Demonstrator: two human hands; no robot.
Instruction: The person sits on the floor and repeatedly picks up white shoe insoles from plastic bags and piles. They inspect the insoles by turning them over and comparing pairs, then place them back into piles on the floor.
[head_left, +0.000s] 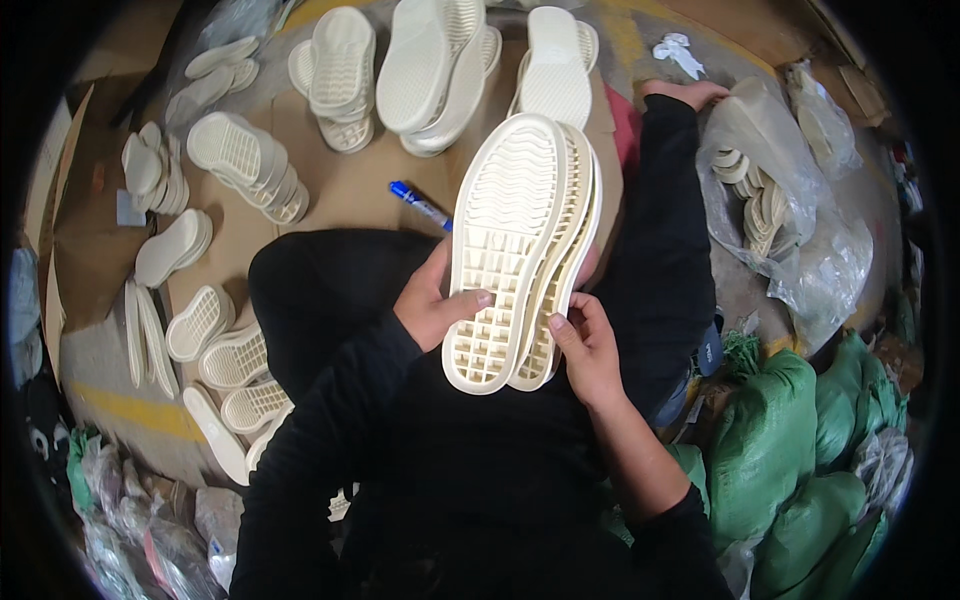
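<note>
In front of me I hold a small stack of cream shoe soles (pixel 505 200), gridded undersides turned up and fanned slightly apart. My left hand (pixel 432 302) grips the left edge of the top sole, its thumb lying across the grid. On the right side, my right hand (pixel 588 350) pinches the edges of the lower soles, thumb on top. How many soles lie in the stack is partly hidden. A blue marker pen (pixel 420 205) lies on the cardboard just left of the soles.
Stacks of cream soles (pixel 250 165) stand on a cardboard sheet (pixel 340 200) ahead and to the left, more soles (pixel 235 355) beside my left knee. A clear plastic bag (pixel 770 180) with soles lies right of my leg. Green sacks (pixel 765 430) fill the lower right, plastic-wrapped bundles (pixel 150 520) the lower left.
</note>
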